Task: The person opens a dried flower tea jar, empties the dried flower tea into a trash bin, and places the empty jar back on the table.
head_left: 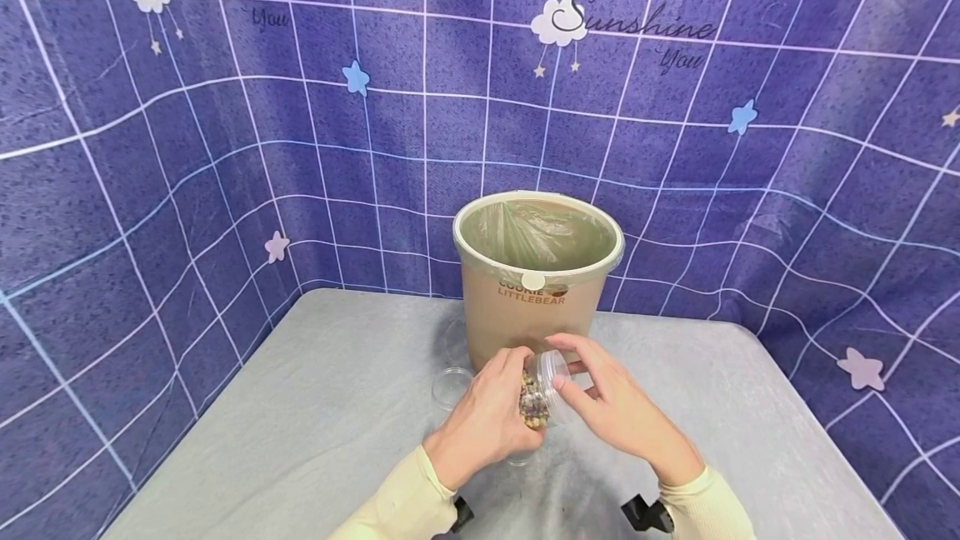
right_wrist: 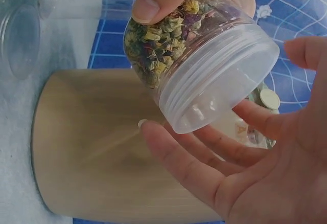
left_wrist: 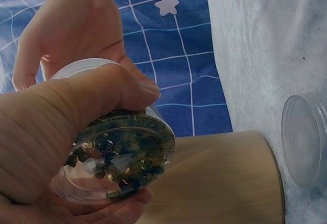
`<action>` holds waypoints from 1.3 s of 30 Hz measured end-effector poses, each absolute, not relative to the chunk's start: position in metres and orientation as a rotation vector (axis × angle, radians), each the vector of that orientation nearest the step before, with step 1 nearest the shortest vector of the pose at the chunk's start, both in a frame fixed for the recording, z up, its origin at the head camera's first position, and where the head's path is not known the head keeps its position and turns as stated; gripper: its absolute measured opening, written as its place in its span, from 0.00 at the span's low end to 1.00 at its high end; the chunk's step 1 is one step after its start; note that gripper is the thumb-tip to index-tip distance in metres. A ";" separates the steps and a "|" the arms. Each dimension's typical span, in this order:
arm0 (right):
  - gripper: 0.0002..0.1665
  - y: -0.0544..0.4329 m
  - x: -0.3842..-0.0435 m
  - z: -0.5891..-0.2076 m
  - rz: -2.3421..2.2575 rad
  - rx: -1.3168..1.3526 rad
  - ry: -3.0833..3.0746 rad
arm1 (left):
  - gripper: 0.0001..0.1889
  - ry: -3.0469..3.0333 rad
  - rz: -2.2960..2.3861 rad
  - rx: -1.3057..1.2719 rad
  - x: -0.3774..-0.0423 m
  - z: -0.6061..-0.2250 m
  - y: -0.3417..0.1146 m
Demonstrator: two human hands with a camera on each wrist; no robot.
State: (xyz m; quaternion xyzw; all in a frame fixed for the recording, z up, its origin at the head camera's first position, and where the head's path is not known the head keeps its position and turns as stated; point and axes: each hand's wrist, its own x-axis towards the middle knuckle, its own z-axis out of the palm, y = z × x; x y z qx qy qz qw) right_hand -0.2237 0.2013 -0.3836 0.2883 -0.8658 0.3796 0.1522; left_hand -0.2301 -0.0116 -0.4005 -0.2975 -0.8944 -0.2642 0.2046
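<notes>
On the grey table [head_left: 300, 423] stands a lined bin [head_left: 536, 323]. Before it, I observe the left hand [head_left: 487, 407] gripping a tilted clear jar [right_wrist: 158, 86] of dried flowers [right_wrist: 158, 42]; the right hand [head_left: 611, 398], fingers spread, borders its lid [right_wrist: 219, 78], contact unclear.

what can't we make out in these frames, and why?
Head: floor of the bin, hidden by its front wall.
Head: part of the jar, behind the left hand.
Left wrist: one side of the clear round piece, past the right edge.
Right wrist: some fingertips of the right hand, behind the jar.
</notes>
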 end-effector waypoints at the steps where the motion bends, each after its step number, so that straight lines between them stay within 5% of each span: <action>1: 0.28 0.201 -0.224 -0.384 1.082 0.812 -2.487 | 0.46 -2.496 -0.734 -0.830 -0.230 -0.401 -0.011; 39: 0.24 0.195 -0.226 -0.386 1.112 0.577 -2.638 | 0.46 -2.483 -0.729 -0.845 -0.231 -0.403 -0.011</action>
